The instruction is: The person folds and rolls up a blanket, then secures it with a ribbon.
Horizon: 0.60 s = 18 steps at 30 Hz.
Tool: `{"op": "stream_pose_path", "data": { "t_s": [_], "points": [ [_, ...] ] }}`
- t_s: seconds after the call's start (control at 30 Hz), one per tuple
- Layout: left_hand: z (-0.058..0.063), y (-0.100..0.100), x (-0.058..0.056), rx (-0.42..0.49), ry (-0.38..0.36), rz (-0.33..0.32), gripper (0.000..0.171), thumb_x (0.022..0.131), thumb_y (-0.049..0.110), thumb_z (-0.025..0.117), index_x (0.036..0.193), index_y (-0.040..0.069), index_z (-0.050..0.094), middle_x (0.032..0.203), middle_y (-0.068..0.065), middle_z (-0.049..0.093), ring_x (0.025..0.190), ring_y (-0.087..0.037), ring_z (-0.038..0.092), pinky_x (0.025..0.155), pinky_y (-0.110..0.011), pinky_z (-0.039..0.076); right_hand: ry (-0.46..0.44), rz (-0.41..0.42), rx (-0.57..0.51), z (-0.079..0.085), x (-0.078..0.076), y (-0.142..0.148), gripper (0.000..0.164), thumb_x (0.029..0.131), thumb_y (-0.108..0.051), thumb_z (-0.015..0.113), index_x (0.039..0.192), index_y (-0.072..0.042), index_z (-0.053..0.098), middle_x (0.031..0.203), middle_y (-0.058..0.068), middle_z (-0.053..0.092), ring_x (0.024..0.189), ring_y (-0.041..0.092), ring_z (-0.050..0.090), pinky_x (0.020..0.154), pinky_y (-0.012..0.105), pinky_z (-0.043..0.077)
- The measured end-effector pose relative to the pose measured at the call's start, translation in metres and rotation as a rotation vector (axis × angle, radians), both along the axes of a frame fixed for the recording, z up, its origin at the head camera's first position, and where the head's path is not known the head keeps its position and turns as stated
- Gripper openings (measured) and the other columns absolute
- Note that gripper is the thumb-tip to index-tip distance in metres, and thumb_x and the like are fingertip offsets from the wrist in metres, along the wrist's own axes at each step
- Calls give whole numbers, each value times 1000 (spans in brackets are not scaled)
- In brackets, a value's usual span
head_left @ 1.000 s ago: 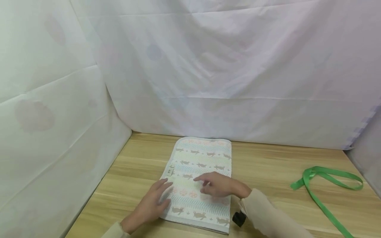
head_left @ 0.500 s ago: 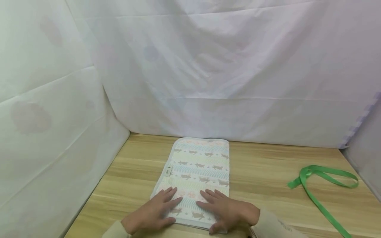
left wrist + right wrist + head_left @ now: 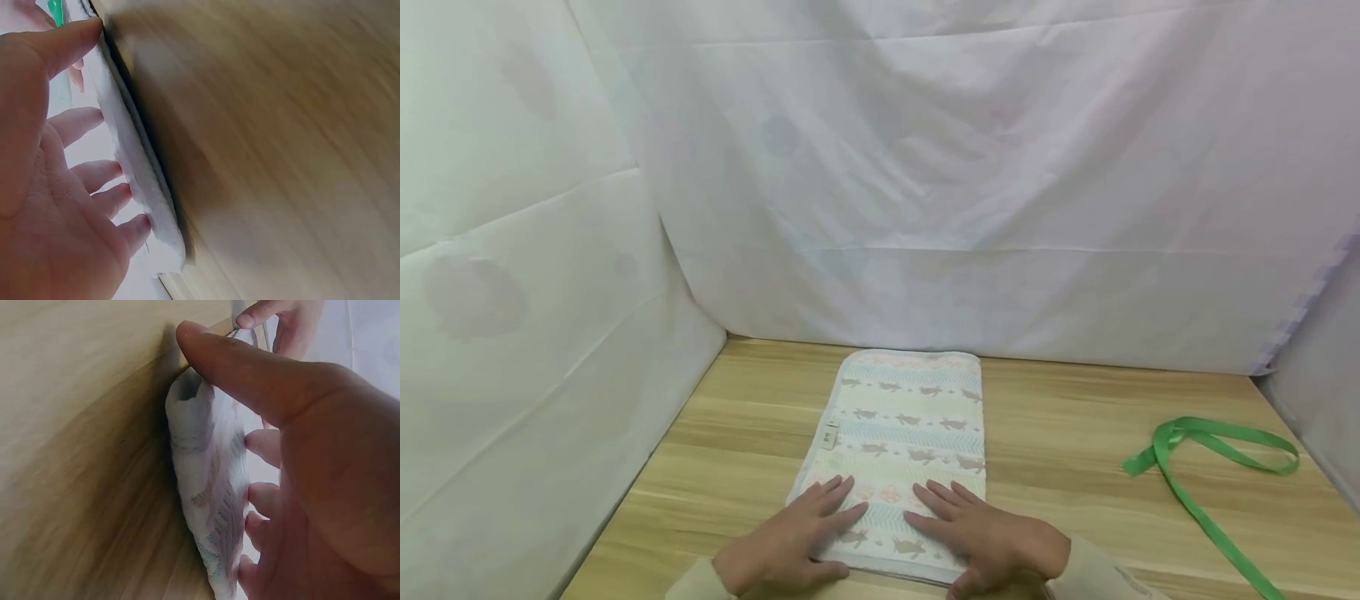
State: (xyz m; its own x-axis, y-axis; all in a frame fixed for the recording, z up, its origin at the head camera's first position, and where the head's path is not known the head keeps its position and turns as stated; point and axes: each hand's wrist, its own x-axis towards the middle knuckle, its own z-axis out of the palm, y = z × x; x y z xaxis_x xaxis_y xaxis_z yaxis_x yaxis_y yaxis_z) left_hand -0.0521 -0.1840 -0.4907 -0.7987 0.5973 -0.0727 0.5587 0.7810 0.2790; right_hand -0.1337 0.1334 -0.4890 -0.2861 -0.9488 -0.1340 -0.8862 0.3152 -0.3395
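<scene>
White drapes (image 3: 925, 167) surround wood-grain counter (image 3: 1060, 433). Left of patterned cloth (image 3: 910, 433): strip of wood, counter's slanting left edge. Left hand (image 3: 797, 533) released, fingers spread on cloth's near left part. Cloth's far edge beside back drape. Right hand (image 3: 988, 542) likewise, near right. Right of cloth: wood stretch, then green ribbon (image 3: 1161, 446).

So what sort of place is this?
Probably a screened-off tabletop workspace: a wood-grain table, white sheets around it, and a folded animal-print towel and green ribbon on top.

Loose green ribbon (image 3: 1205, 519) on wooden table (image 3: 1060, 442)
</scene>
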Motion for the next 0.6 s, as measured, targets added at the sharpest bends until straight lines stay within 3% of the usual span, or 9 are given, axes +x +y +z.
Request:
{"op": "stream_pose_path", "data": {
  "t_s": [0.23,0.6],
  "points": [
    [-3,-8,-1,4,51,-72,68,97,55,53,155,22,36,160,-19,27,146,-38,29,111,-55,34,41,37,-48,-4,1,0,95,83,-63,62,157,-14,27,160,28,19,144,48,22,109,63,29],
    [-1,-18,-9,-33,74,-165,67,99,56,49,154,22,36,160,-19,27,145,-38,31,112,-53,35,20,10,-80,-10,-3,0,96,80,-65,62,157,-17,29,159,27,21,143,48,26,110,60,30]
  ]
}}
